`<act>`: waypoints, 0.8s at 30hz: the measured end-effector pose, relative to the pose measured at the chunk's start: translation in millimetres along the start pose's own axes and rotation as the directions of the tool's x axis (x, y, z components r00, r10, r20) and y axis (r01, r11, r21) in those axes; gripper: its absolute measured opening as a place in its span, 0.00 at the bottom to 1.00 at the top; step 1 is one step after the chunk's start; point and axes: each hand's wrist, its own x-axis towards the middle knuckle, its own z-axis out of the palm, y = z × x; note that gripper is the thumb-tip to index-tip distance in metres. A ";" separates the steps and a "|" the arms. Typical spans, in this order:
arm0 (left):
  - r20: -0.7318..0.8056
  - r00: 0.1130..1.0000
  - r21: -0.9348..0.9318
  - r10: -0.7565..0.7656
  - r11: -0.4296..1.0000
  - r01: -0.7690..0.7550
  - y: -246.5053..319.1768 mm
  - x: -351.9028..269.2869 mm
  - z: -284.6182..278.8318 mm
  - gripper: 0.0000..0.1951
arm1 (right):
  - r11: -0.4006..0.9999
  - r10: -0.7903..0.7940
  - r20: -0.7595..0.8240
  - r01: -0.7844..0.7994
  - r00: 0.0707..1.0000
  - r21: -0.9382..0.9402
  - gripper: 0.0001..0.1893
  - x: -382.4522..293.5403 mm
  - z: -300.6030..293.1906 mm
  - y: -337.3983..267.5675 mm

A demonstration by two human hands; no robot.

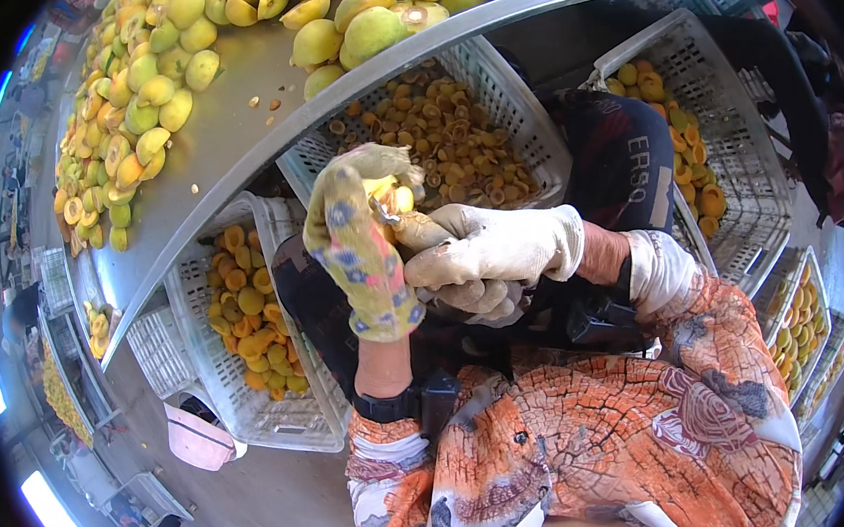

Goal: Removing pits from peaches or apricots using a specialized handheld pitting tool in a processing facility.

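Note:
My left hand, in a floral-patterned glove, is closed around a piece of yellow apricot-like fruit just above my lap. My right hand, in a whitish knit glove with stained fingertips, grips a small metal-tipped tool pressed against that fruit; the tool's handle is hidden by the fingers. Beyond my hands stands a white perforated crate holding many small brownish-orange fruit pieces. Piles of yellow-green fruit, some cut in halves, lie on the metal table.
A white crate of orange halves stands at left, another at right, with more crates behind it. The table's raised metal rim curves past my hands. A pink cap-like item lies near the left crate.

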 end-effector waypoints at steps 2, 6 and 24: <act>0.021 0.983 0.025 -0.180 0.983 0.180 8.0 4.9 4.8 0.19 | 0.994 -0.037 -0.090 0.027 0.995 -0.104 0.13 2.9 -1.6 5.5; 0.238 0.899 0.066 -0.367 0.930 0.363 15.1 19.5 -7.5 0.21 | 0.995 -0.015 -0.132 0.001 0.991 -0.103 0.12 1.1 3.0 0.1; 0.341 0.881 0.199 -0.329 0.941 0.274 19.1 23.6 -27.8 0.17 | 0.955 0.144 -0.012 -0.136 0.989 0.262 0.12 3.0 7.2 8.2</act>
